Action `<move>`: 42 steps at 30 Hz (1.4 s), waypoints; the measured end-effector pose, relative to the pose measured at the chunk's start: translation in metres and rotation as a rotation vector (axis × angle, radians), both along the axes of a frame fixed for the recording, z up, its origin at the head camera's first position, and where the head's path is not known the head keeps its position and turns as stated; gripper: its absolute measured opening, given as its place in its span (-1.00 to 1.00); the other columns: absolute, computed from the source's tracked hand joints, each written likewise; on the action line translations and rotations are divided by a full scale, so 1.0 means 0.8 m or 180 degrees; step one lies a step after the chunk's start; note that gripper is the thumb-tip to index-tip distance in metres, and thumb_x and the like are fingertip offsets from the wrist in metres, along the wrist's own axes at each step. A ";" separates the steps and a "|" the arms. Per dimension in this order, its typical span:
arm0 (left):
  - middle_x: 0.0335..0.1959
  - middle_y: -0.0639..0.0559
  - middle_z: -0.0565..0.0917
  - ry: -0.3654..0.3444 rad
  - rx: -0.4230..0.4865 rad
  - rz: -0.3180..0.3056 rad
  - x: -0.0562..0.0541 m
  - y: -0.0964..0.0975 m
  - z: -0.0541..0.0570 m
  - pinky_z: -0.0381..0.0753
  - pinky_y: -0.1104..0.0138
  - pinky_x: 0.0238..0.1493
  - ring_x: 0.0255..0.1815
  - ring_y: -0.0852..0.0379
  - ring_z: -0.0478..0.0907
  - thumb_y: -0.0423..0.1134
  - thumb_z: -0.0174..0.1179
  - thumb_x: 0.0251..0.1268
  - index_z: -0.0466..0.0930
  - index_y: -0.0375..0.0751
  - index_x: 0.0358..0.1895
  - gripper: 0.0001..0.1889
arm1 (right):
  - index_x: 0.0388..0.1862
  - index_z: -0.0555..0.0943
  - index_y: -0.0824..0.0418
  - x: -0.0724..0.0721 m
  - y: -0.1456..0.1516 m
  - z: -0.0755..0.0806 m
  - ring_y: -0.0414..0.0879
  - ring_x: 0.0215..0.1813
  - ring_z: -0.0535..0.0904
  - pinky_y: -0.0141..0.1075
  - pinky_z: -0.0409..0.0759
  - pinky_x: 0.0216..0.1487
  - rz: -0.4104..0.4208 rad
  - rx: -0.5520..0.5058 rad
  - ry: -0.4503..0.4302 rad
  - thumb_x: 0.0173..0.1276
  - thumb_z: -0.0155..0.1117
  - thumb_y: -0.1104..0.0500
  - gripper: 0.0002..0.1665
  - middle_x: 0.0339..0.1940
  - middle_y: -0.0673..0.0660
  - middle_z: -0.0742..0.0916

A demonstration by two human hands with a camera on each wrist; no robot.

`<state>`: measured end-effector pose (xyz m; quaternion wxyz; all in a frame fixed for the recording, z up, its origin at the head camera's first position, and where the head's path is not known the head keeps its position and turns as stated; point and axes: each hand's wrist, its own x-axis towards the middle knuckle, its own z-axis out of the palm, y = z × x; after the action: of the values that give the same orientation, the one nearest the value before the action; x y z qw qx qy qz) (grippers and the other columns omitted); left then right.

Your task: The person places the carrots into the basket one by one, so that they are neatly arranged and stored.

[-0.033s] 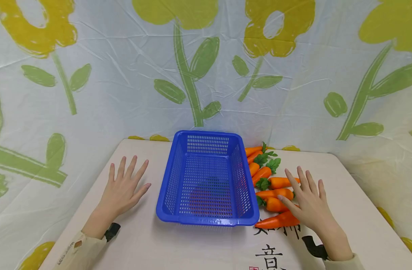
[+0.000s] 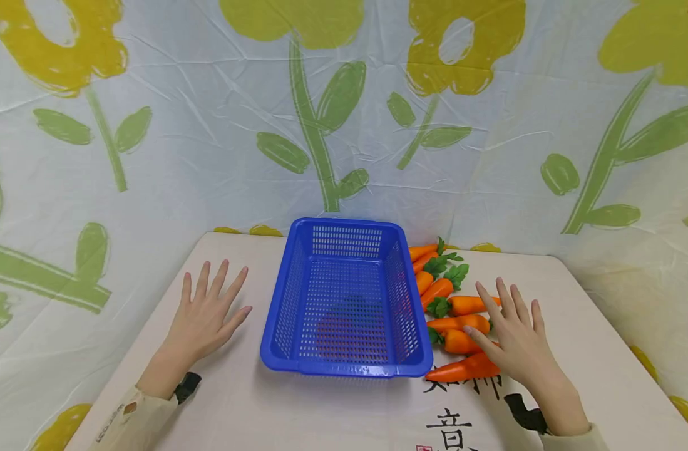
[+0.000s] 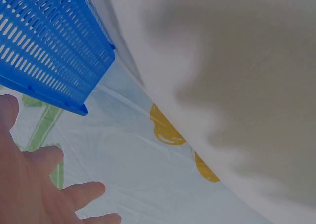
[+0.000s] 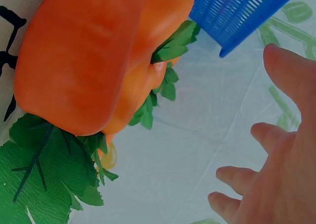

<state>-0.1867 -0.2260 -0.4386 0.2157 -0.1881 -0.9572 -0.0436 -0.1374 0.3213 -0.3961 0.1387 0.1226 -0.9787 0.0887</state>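
In the head view a blue plastic basket (image 2: 344,369) with slotted walls stands mid-table, nothing lying inside it. My left hand (image 2: 203,319) hovers left of the basket, fingers spread and holding nothing. On the other side, my right hand (image 2: 518,344) is held with straight, spread fingers over the outer ends of several orange carrots (image 2: 466,324) with green leafy tops. These carrots lie along the basket's right side. Seen from the right wrist, the nearest carrot (image 4: 79,61) and its leaves (image 4: 44,164) are apart from the fingers. The left wrist view shows the basket's slotted wall (image 3: 44,46) beyond the thumb.
The pale table (image 2: 332,413) has black brush-written characters (image 2: 451,429) near its front right. Behind it hangs a white cloth (image 2: 208,156) printed with yellow flowers and green stems. Black wrist straps (image 2: 187,386) sit at both cuffs.
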 end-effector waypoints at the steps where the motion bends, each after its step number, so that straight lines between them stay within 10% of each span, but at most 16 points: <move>1: 0.52 -0.35 0.13 -0.0005 0.0006 -0.0006 0.000 0.001 0.000 -0.26 -0.36 0.41 0.52 -0.45 -0.10 0.17 -0.01 0.42 0.08 0.00 0.58 -0.26 | 0.66 -0.09 -0.01 0.000 0.001 0.000 0.29 0.60 -0.36 0.27 -0.62 0.41 -0.0004 -0.0005 0.0003 0.44 0.09 -0.25 -0.02 0.60 0.40 -0.01; 13: 0.51 -0.35 0.15 -0.0096 0.0007 0.0112 -0.004 0.004 0.003 -0.27 -0.36 0.41 0.52 -0.44 -0.09 0.16 -0.05 0.46 0.08 -0.01 0.58 -0.28 | 0.66 -0.09 -0.01 -0.002 0.009 -0.001 0.32 0.60 -0.29 0.26 -0.60 0.42 -0.0005 -0.0136 0.0049 0.47 0.10 -0.18 -0.05 0.61 0.40 -0.01; 27: 0.51 -0.32 0.20 -0.0082 0.0271 -0.0104 -0.002 0.021 0.017 -0.19 -0.32 0.43 0.52 -0.41 -0.03 0.11 -0.10 0.51 0.11 -0.07 0.57 -0.33 | 0.57 0.16 0.25 -0.003 0.044 0.009 0.40 0.47 0.12 0.32 -0.19 0.47 0.0576 -0.1019 0.0673 0.29 0.35 0.22 -0.08 0.49 0.45 0.26; 34: 0.50 -0.33 0.22 -0.0098 0.0310 -0.0208 0.003 0.031 0.023 -0.12 -0.30 0.43 0.51 -0.40 0.00 0.10 -0.10 0.51 0.22 -0.15 0.53 -0.35 | 0.40 0.44 0.24 0.009 0.062 0.000 -0.48 0.32 0.29 -0.68 0.10 0.29 0.0529 -0.1521 0.0738 0.21 0.36 0.44 -0.26 0.24 0.19 0.58; 42: 0.50 -0.31 0.23 -0.0218 0.0324 -0.0330 -0.002 0.051 0.034 -0.07 -0.28 0.44 0.52 -0.38 0.02 0.11 -0.11 0.52 0.20 -0.14 0.54 -0.35 | 0.09 0.65 0.26 0.011 0.076 -0.012 -0.51 0.04 0.52 -0.72 0.35 0.08 0.0505 -0.1746 0.0615 0.27 0.28 0.49 -0.59 -0.03 -0.05 0.72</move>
<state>-0.1883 -0.1852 -0.4112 0.1896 -0.2245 -0.9495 -0.1097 -0.1289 0.3824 -0.4058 0.2518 0.1646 -0.8878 0.3483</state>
